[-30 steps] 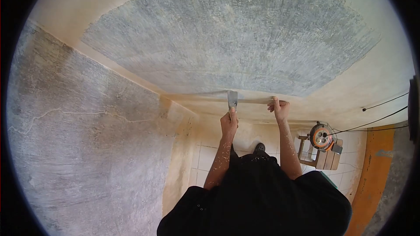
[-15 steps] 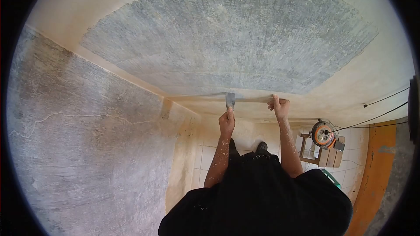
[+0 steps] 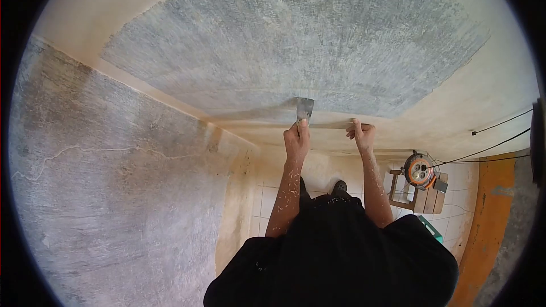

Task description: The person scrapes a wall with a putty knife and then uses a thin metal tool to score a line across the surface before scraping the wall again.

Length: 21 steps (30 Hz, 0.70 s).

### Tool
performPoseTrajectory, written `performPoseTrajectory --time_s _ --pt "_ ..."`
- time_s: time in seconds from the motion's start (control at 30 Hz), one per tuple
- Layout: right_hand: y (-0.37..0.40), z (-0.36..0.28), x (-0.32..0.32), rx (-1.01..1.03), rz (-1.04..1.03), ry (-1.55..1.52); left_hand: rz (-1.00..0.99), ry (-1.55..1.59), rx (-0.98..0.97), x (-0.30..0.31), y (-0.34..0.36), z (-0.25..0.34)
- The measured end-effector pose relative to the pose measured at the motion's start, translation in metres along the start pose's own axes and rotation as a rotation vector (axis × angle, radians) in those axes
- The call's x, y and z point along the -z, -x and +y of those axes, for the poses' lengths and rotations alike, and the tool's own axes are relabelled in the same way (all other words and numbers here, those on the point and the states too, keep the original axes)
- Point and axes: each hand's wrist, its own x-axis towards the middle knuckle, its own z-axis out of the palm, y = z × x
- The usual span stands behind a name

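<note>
My left hand [image 3: 297, 141] is closed around the handle of a scraper [image 3: 305, 108], thumb along its near face. The scraper's broad grey blade points up the wall and overlaps the lower part of the bare grey patch [image 3: 301, 40]. To the right, my right hand [image 3: 362, 136] is loosely curled beside the cream painted strip below the patch, with nothing seen in its fingers. Pale flakes cling to both forearms.
A cable reel [image 3: 420, 169] with an orange rim rests on a wooden stool [image 3: 427, 200] at the right. Black cables [image 3: 483, 150] run from it. Beside the stool is a green crate [image 3: 430, 227]. A scraped side wall [image 3: 119, 193] rises at left.
My left hand has moved the scraper up the wall, from the cream strip onto the lower grey patch. My right hand has stayed nearly in place.
</note>
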Motion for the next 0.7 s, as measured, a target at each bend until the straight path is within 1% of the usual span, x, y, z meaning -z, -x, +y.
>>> performPoseTrajectory --time_s 0.03,0.13,0.17,0.27,0.37,0.47,0.57,0.67,0.7 --pt "-0.001 -0.002 0.000 -0.005 -0.008 0.006 0.049 0.019 -0.039 -0.002 0.004 -0.007" --pt "-0.001 -0.006 0.001 -0.013 -0.009 0.008 0.061 0.078 0.276 -0.002 0.034 -0.078" --pt "-0.001 -0.003 0.001 -0.017 -0.012 0.008 0.061 0.089 0.330 -0.002 0.041 -0.093" --pt "-0.003 -0.003 0.000 -0.001 -0.005 0.003 0.057 0.093 0.275 0.000 0.032 -0.071" --pt "0.000 -0.001 0.001 -0.018 -0.009 0.007 0.078 0.065 0.243 0.003 0.034 -0.065" --pt "0.002 -0.002 0.001 -0.001 -0.006 0.013 0.091 0.107 0.290 0.009 0.041 -0.077" --pt "-0.003 0.000 0.000 0.009 -0.022 0.022 0.104 0.080 0.288 0.004 0.032 -0.068" --pt "0.003 0.003 0.003 -0.026 -0.024 0.017 0.067 0.183 0.312 0.004 0.033 -0.055" --pt "-0.001 0.000 0.001 -0.027 -0.019 0.004 0.076 0.164 0.300 0.007 0.031 -0.059"
